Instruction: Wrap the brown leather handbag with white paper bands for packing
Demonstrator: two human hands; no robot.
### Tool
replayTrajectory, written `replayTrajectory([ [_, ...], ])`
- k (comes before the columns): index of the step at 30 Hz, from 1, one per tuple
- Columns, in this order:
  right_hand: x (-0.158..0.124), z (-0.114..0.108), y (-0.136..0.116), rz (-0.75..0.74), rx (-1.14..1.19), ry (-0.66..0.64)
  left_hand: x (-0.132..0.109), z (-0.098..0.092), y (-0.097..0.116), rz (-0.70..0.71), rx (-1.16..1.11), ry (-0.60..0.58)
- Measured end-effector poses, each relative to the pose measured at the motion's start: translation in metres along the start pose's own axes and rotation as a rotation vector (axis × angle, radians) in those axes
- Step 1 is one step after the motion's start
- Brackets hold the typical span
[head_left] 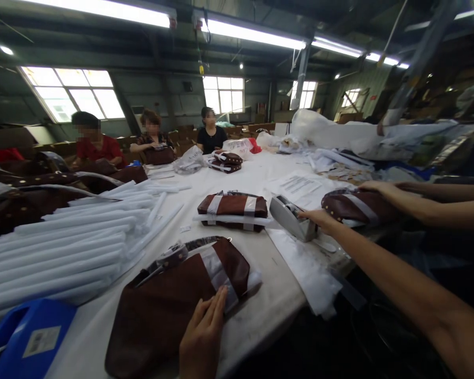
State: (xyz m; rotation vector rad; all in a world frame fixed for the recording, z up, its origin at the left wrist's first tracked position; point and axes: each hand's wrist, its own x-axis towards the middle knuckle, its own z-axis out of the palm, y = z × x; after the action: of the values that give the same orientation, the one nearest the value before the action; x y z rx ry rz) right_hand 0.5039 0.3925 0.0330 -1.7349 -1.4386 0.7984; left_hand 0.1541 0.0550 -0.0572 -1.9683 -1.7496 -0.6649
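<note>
A brown leather handbag (161, 300) lies in front of me on the white-covered table, its strap wrapped and a clear strip and white packing band (217, 268) across it. My left hand (203, 331) rests on the bag's lower edge by the strip, fingers stretched out. To the right, my right hand (319, 218) reaches into a grey tape dispenser (290, 216), fingertips closed at the tape; the strip itself is hard to see. Just left of the dispenser sits another brown bag (233, 208), bound with two clear strips over a white roll.
A co-worker's hands (383, 195) hold a brown bag (351, 205) at the right edge. White paper rolls (87, 247) are piled at left, above a blue plastic container (27, 331). Three people sit across the table, with more bags (225, 160) and plastic wrap (319, 126) beyond.
</note>
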Motion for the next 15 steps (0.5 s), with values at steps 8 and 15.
replayTrajectory([
  [8, -0.013, -0.01, 0.0, -0.128, 0.408, 0.122, 0.007, -0.007, 0.005, -0.02, -0.018, 0.024],
  [15, -0.054, -0.042, 0.035, -0.073, 0.519, 0.017, 0.006, -0.007, 0.004, -0.009, -0.006, 0.039],
])
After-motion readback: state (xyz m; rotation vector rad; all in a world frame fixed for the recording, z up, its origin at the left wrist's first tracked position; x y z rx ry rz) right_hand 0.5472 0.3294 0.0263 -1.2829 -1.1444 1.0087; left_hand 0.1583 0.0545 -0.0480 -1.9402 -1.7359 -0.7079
